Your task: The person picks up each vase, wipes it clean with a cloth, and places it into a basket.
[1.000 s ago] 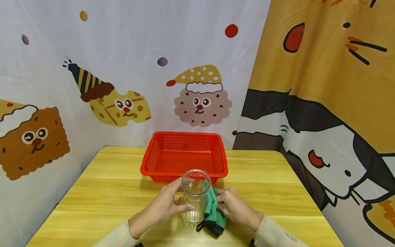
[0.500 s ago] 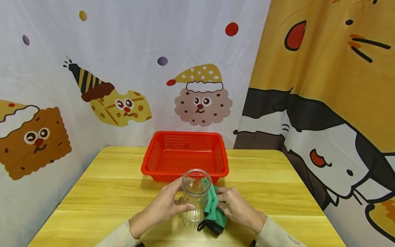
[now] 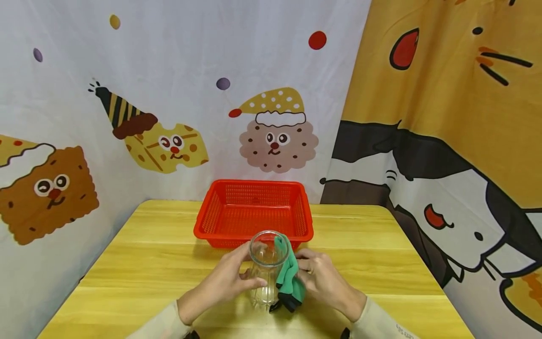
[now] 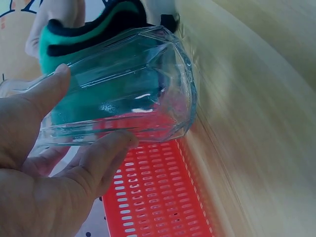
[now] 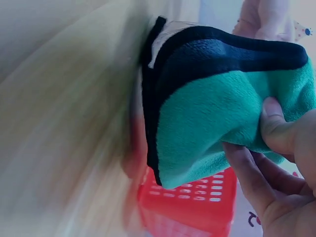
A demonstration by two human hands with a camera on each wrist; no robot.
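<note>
A clear, ribbed glass jar (image 3: 266, 285) stands roughly upright in the head view, its round rim facing up. My left hand (image 3: 230, 275) grips its left side, thumb on the near face and fingers round the far side, as the left wrist view shows through the glass jar (image 4: 111, 91). Whether the base touches the table cannot be told. Against the jar's right side lies a green cloth (image 3: 291, 278) with black trim. My right hand (image 3: 323, 280) pinches this cloth (image 5: 207, 108) between thumb and fingers. The cloth's upper end reaches the jar's rim.
Just behind the jar sits a red perforated plastic basket (image 3: 254, 216) on the light wooden table (image 3: 161, 263). A cartoon-printed curtain (image 3: 182, 56) hangs behind the table and along its sides.
My right hand has shifted slightly upward with the cloth, whose top now reaches the jar's rim and whose lower end has risen. My left hand and the jar have stayed almost still.
</note>
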